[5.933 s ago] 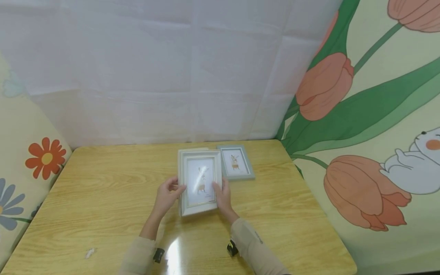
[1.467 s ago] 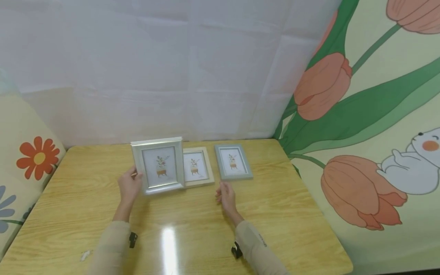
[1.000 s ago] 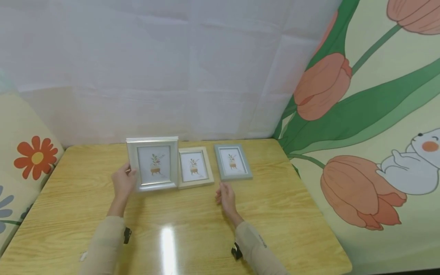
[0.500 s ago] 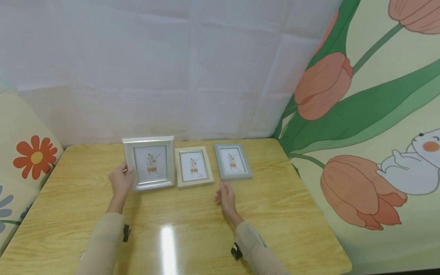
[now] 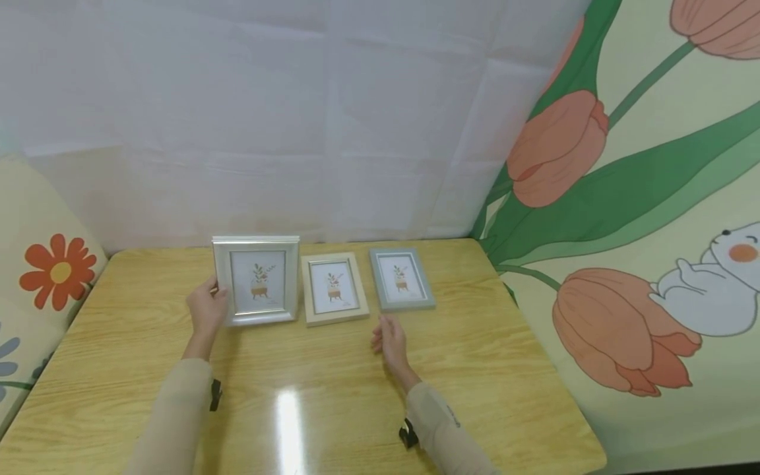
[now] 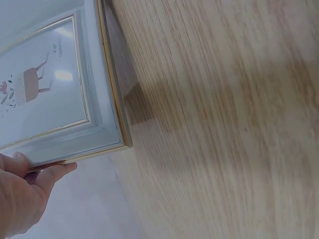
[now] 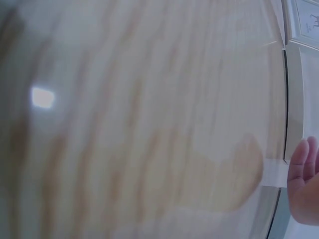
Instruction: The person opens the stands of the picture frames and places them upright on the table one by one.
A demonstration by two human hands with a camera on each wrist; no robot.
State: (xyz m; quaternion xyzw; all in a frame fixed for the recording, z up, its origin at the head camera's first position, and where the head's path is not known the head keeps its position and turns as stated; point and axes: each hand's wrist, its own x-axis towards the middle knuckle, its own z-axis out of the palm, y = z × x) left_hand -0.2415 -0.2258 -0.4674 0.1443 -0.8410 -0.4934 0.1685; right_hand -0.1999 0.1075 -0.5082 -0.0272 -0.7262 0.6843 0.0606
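My left hand [image 5: 208,309] pinches the left edge of a silver-white picture frame [image 5: 258,280] at the table's far left side. This frame is tilted up, facing me, and shows a potted plant drawing. In the left wrist view, the thumb lies on the front of its border and a finger runs behind its edge. Just right of it lies a cream picture frame [image 5: 335,289]. Further right is a blue-grey picture frame [image 5: 402,279], also lying flat. My right hand [image 5: 393,340], fingers loosely curled and holding nothing, rests just below the blue-grey frame's near edge.
The wooden table [image 5: 332,382] carries a bright light reflection near its front. A white sheet [image 5: 267,132] hangs behind it, and a wall panel with painted tulips [image 5: 617,323] borders the right side. Black straps show at both wrists.
Earlier both hands held the silver-white frame over the cream one. My left hand has since carried it left, clear of the cream frame; the right hand let go and lately stays put.
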